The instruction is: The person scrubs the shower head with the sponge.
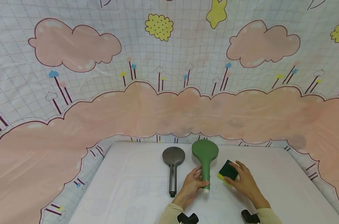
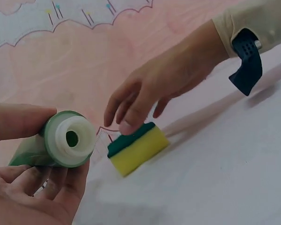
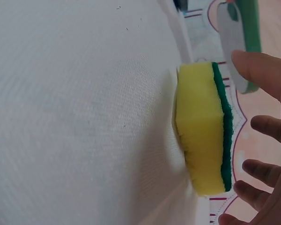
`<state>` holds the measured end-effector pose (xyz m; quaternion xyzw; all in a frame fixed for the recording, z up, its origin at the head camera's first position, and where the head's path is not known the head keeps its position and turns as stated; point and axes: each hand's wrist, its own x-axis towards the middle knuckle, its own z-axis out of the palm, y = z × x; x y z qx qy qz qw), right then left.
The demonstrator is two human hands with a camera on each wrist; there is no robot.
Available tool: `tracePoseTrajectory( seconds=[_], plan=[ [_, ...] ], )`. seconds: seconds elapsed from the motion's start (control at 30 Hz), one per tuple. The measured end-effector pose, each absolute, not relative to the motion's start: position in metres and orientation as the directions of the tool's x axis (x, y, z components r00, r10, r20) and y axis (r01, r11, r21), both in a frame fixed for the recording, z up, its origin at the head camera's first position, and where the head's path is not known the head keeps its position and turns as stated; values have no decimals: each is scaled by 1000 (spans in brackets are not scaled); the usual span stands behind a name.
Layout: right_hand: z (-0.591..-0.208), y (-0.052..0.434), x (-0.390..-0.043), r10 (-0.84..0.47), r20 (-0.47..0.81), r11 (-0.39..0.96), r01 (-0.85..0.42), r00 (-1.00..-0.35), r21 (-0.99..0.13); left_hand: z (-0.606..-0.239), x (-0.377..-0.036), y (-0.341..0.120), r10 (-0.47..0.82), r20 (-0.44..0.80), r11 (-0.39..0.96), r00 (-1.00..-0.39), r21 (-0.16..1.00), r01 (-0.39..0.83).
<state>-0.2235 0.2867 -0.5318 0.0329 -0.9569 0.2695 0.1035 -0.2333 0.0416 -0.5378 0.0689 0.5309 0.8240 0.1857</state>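
My left hand [image 1: 188, 186] grips the handle of a green shower head [image 1: 205, 150], thumb across the lower handle. In the left wrist view the handle's hollow white end [image 2: 84, 140] faces the camera. To the right, a sponge [image 1: 228, 170] lies on the table, dark green scouring side up and yellow foam below. Over it hovers my right hand [image 1: 247, 184], fingers spread and loosely bent. The right wrist view shows a gap between those fingers and the sponge [image 3: 201, 126]. Left of the green one, a dark grey shower head [image 1: 173, 156] lies untouched.
A white cloth-covered table [image 1: 124, 180] is under everything. Behind and around it hangs or spreads a patterned sheet [image 1: 169, 112] with pink clouds and yellow shapes. Dark straps [image 1: 187, 218] are worn at both wrists, over pale sleeves.
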Motion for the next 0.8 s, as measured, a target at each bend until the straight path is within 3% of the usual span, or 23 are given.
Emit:
tracePoseTrajectory(
  seconds=[0.37, 0.8],
  plan=[
    [-538, 286, -226, -17, 237, 854, -137, -971, -502, -511, -227, 30, 422, -17, -386, -906, 901, -197],
    [-543, 288, -229, -11, 175, 862, -98, -984, -498, -492, -221, 24, 441, 23, -408, -897, 896, -177]
  ],
)
